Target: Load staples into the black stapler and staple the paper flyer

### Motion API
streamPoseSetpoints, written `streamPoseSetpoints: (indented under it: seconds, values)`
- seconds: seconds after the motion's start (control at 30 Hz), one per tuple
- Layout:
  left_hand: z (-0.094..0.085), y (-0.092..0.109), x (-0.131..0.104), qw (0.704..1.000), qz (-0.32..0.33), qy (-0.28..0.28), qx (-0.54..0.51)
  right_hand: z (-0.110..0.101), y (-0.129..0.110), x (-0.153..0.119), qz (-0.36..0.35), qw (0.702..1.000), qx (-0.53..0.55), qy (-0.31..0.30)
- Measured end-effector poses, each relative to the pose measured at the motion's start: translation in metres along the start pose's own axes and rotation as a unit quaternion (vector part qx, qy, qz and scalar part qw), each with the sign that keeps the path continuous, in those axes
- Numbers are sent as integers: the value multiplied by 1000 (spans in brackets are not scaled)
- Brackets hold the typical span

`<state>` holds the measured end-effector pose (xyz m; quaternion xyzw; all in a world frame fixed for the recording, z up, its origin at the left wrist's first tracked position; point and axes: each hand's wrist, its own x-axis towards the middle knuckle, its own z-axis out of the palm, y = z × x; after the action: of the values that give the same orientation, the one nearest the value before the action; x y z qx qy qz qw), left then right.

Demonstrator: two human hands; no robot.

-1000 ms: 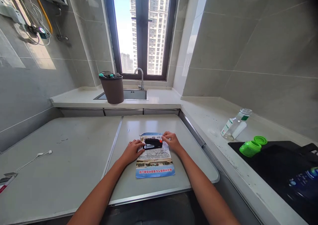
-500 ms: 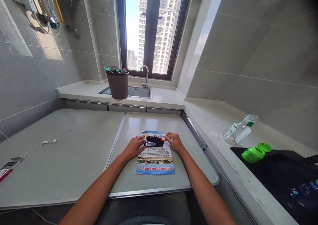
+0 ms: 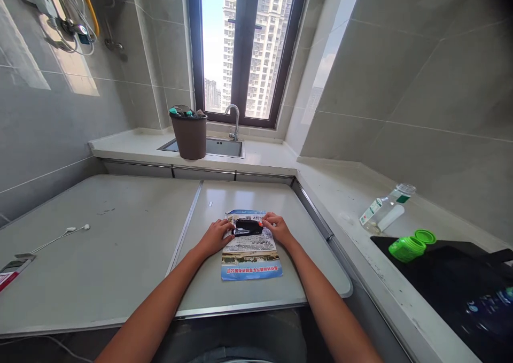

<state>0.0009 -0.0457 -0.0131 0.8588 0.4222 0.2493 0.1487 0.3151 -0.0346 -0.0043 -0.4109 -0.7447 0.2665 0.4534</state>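
Observation:
A black stapler with a red-orange spot at its right end lies across the upper part of a printed sheet. The sheet has a blue band with red characters along its near edge. At the stapler's left end, my left hand has its fingers closed on it, the palm near the sheet's left edge. My right hand pinches the stapler's right end, beside the red-orange spot. What lies under the fingertips is hidden.
The pale table carries white earphones and a red-and-white box at left. A brown bin stands by the sink. On the right counter are a clear bottle and a green bottle.
The sheet's upper part and the stapler have shifted slightly left, and the sheet looks a little turned. My right hand has moved slightly left with them.

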Motion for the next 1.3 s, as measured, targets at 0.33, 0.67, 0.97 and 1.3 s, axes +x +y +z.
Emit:
streamPoseSetpoints:
  seconds: [0.33,0.67,0.97,1.3]
  values:
    - [1,-4,1,1000,1,4,-6,6,-4,0,-7,999,26,22]
    - [0,-2,1,1000,-11,7,-12,7,6,1,47,998,46,-3]
    - [4,-11,0,999,-6,20,-25,3,0,-2,35,998,49,-12]
    - [-1,-8,1,997,-2,28,-65,29,-11,-1,-56,981,-169,-77]
